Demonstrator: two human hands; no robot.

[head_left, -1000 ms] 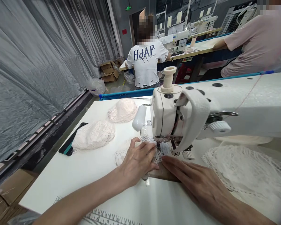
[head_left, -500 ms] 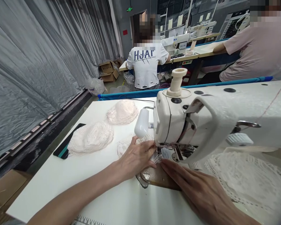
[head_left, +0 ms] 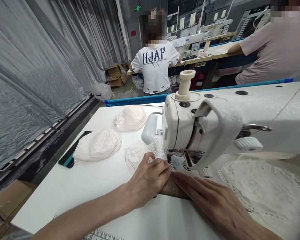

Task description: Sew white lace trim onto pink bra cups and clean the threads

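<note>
Left hand [head_left: 148,180] curled on white openwork lace [head_left: 139,155], hold unclear, right hand [head_left: 216,196] flat, unclasped; best keep lace smooth, both clear of glossy white sewing machine's [head_left: 230,116] needle.

Lace piece [head_left: 140,154]: white, openwork pattern observed. Sewing machine [head_left: 230,116]: white; thread [head_left: 287,105]: pink. Far lace bundle [head_left: 130,118]: pale pink noted. Shirt [head_left: 155,71]: white, printed with navy lettering. Curtain [head_left: 52,60]: silver-grey.
</note>
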